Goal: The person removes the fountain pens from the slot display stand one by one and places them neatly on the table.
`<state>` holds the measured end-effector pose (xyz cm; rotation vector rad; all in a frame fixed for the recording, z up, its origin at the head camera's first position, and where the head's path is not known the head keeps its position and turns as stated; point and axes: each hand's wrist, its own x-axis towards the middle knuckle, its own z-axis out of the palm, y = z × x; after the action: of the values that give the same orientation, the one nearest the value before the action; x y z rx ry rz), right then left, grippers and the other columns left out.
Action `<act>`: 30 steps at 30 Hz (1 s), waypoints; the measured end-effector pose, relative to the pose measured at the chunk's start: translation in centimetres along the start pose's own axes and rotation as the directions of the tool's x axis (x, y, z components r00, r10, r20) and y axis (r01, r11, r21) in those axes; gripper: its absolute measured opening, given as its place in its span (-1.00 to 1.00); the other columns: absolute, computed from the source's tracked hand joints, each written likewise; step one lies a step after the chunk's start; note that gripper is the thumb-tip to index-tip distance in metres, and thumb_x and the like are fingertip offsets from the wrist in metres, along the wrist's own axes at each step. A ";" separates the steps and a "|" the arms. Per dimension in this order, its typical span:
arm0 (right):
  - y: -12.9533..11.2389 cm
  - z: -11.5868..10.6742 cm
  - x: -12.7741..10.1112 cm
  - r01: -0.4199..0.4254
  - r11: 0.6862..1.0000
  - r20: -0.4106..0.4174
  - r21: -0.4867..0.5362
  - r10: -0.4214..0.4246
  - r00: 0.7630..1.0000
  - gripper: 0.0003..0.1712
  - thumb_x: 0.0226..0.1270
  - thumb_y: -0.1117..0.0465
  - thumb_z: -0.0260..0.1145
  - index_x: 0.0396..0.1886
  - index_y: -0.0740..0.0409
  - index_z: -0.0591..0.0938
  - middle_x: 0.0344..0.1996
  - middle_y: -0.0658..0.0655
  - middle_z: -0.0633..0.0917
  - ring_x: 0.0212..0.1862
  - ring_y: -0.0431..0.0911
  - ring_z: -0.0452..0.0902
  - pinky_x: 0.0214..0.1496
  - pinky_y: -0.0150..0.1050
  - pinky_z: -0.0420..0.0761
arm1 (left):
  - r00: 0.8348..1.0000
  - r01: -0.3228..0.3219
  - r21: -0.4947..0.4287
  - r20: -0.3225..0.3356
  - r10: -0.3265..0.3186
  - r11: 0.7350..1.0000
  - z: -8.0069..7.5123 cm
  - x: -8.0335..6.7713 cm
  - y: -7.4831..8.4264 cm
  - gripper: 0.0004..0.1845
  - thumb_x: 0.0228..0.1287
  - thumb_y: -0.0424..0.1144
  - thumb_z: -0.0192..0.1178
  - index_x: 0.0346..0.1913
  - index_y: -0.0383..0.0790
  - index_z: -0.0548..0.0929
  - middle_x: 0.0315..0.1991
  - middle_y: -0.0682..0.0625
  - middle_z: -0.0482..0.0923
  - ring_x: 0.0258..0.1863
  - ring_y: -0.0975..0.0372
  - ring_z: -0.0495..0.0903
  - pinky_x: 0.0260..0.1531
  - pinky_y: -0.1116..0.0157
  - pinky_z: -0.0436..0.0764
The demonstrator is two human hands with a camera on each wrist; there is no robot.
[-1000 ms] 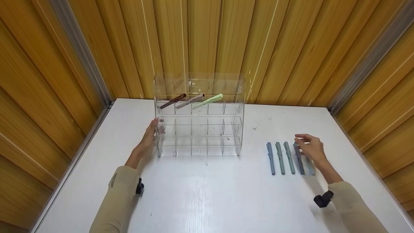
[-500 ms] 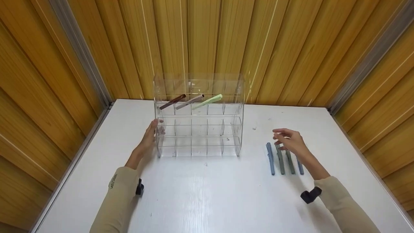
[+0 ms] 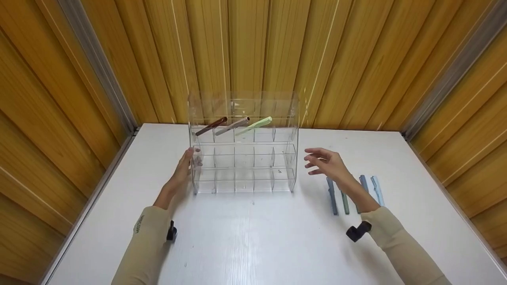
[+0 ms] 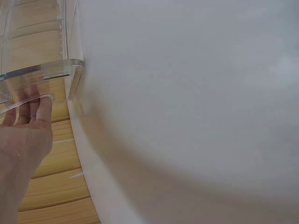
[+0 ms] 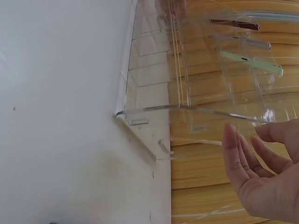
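A clear acrylic pen rack [image 3: 244,143] with several compartments stands on the white table. Three pens lean side by side in its upper row: dark red [image 3: 212,126], greyish mauve [image 3: 233,126] and light green [image 3: 254,125]. My left hand [image 3: 181,168] rests its fingers against the left side panel; in the left wrist view the fingertips are right at the panel's edge. My right hand [image 3: 326,164] is just right of the rack, fingers loosely bent and holding nothing. In the right wrist view, its fingertips [image 5: 230,133] come close to the right panel's edge.
Beneath my right forearm lie several pens on the table, partly covered: a dark blue one [image 3: 332,196], a green one [image 3: 345,202], a blue one [image 3: 363,184] and a light blue one [image 3: 377,190]. Wood-look walls [image 3: 249,47] rise behind the table [image 3: 253,245] and at both sides.
My right hand has moved left from above the row of pens to beside the rack, uncovering the light blue pen. The left hand stays against the rack, and its three pens have not moved.
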<state>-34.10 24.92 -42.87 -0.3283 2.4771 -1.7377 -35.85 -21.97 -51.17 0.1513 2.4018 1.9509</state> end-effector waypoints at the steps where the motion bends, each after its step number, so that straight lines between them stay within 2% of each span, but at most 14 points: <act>1: -0.3 0.4 0.3 0.012 1.000 -0.001 0.005 -0.012 1.000 -0.47 0.61 0.14 0.28 0.41 0.34 0.52 0.09 0.28 0.69 -0.09 -0.22 0.75 -0.03 -0.30 0.80 | 1.000 0.001 0.004 0.007 -0.002 1.000 0.0 0.0 0.0 -0.08 0.58 0.41 -0.56 0.68 -0.21 0.00 0.71 -0.32 -0.29 0.66 -0.28 -0.06 0.61 -0.32 -0.08; 5: -1.6 2.0 1.3 0.063 0.996 -0.013 0.058 -0.062 0.998 -0.48 0.60 0.17 0.29 0.40 0.36 0.53 0.21 0.37 0.66 -0.09 -0.23 0.75 -0.02 -0.30 0.80 | 1.000 -0.004 -0.006 0.025 0.004 1.000 -0.2 -0.1 -0.1 -0.06 0.57 0.43 -0.59 0.68 -0.23 -0.03 0.72 -0.29 -0.42 0.68 -0.30 -0.15 0.61 -0.33 -0.12; 10: -3.1 3.8 2.1 0.112 0.986 -0.040 0.124 -0.108 0.993 -0.51 0.58 0.20 0.31 0.38 0.34 0.55 0.15 0.20 0.73 -0.09 -0.24 0.76 -0.01 -0.28 0.80 | 1.000 -0.014 -0.016 0.017 0.015 1.000 -0.3 0.0 -0.3 -0.09 0.59 0.40 -0.56 0.66 -0.22 0.04 0.71 -0.31 -0.33 0.64 -0.30 -0.01 0.60 -0.34 -0.10; 14: -4.2 4.9 2.7 0.147 0.976 -0.043 0.163 -0.142 0.989 -0.50 0.58 0.22 0.31 0.39 0.33 0.54 0.13 0.14 0.75 -0.08 -0.23 0.77 0.00 -0.26 0.80 | 1.000 -0.004 -0.020 0.020 0.004 1.000 -0.2 -0.1 -0.2 -0.06 0.57 0.41 -0.55 0.70 -0.22 -0.10 0.71 -0.34 -0.34 0.65 -0.29 -0.04 0.62 -0.31 -0.11; 18: -5.1 5.6 3.2 0.165 0.969 -0.035 0.185 -0.161 0.986 -0.50 0.58 0.27 0.30 0.42 0.32 0.52 0.12 0.15 0.73 -0.09 -0.21 0.77 -0.02 -0.24 0.81 | 0.999 0.014 -0.008 0.029 -0.014 1.000 -0.2 -0.2 -0.1 -0.04 0.57 0.42 -0.57 0.71 -0.21 -0.24 0.71 -0.30 -0.44 0.68 -0.28 -0.18 0.63 -0.28 -0.12; 20: -5.5 5.8 3.5 0.170 0.967 -0.030 0.187 -0.168 0.985 -0.49 0.58 0.26 0.29 0.43 0.32 0.51 0.11 0.13 0.72 -0.08 -0.21 0.77 -0.02 -0.24 0.81 | 1.000 0.012 -0.004 0.027 -0.012 1.000 -0.2 -0.2 0.0 -0.06 0.58 0.41 -0.57 0.71 -0.22 -0.16 0.72 -0.28 -0.42 0.69 -0.27 -0.20 0.63 -0.28 -0.11; 24: -5.9 6.3 4.4 0.180 0.961 -0.031 0.208 -0.178 0.984 -0.49 0.58 0.28 0.29 0.43 0.30 0.51 0.16 0.21 0.69 -0.08 -0.20 0.77 -0.02 -0.23 0.81 | 1.000 -0.011 -0.014 0.022 0.011 1.000 -0.3 0.0 -0.1 -0.12 0.61 0.37 -0.55 0.66 -0.22 0.06 0.71 -0.30 -0.26 0.66 -0.25 -0.03 0.61 -0.31 -0.08; 28: -6.2 7.1 5.2 0.188 0.954 -0.042 0.233 -0.184 0.982 -0.49 0.58 0.30 0.27 0.43 0.35 0.49 0.23 0.35 0.64 -0.06 -0.21 0.77 0.00 -0.23 0.81 | 1.000 0.002 -0.007 0.020 -0.002 1.000 -0.2 -0.1 -0.2 -0.08 0.59 0.40 -0.55 0.70 -0.22 -0.09 0.71 -0.32 -0.29 0.67 -0.26 -0.06 0.62 -0.30 -0.08; 30: -6.2 7.5 5.5 0.198 0.946 -0.049 0.257 -0.192 0.980 -0.50 0.58 0.32 0.27 0.43 0.36 0.50 0.22 0.35 0.64 -0.05 -0.20 0.77 0.00 -0.23 0.81 | 1.000 0.009 -0.011 0.023 -0.009 1.000 -0.1 -0.1 -0.3 -0.06 0.58 0.41 -0.56 0.71 -0.21 -0.18 0.71 -0.32 -0.33 0.68 -0.27 -0.14 0.62 -0.30 -0.09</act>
<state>-37.18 14.76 -39.39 -0.5467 2.2568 -2.1265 -35.74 -22.14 -51.49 0.1613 2.3725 1.9475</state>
